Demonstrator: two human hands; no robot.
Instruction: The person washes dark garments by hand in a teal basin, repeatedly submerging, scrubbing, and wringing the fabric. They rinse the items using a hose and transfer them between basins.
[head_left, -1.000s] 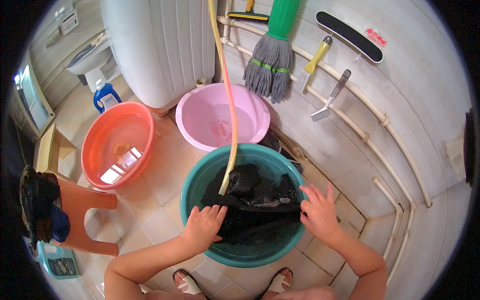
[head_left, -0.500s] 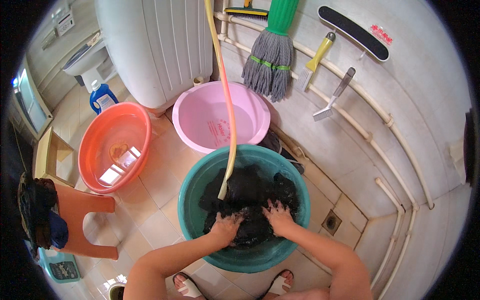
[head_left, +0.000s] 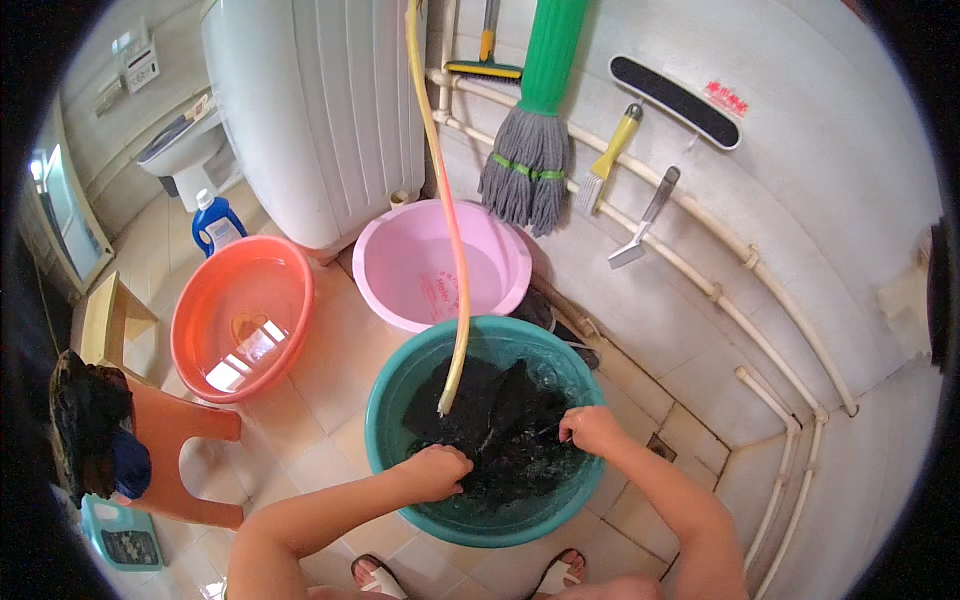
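Observation:
A large teal basin [head_left: 382, 462] on the floor holds water with a soaked black cloth [head_left: 505, 420] in it. At the cloth's near left edge, my left hand [head_left: 440, 472] is closed, with its fingertips turned down onto the fabric. My right hand [head_left: 590, 430] pinches the cloth by its right side, just inside the basin's rim. Part of what each hand grips is hidden by the fingers. From above hangs a yellowish hose [head_left: 458, 270], its end over the cloth between and beyond my hands. Ripples cross the water.
Behind stand a pink basin [head_left: 372, 285] and an orange basin of water [head_left: 188, 365]. An orange stool [head_left: 170, 440] with dark clothes [head_left: 88, 425] is at left. A grey mop [head_left: 528, 165] and brushes [head_left: 648, 215] hang by wall pipes. A floor drain [head_left: 660, 447] lies right.
Both hands have risen from flat, spread fingers on the cloth to closed grips; they have moved apart, left hand leftward, right hand rightward. The cloth has shifted and the view has tilted slightly.

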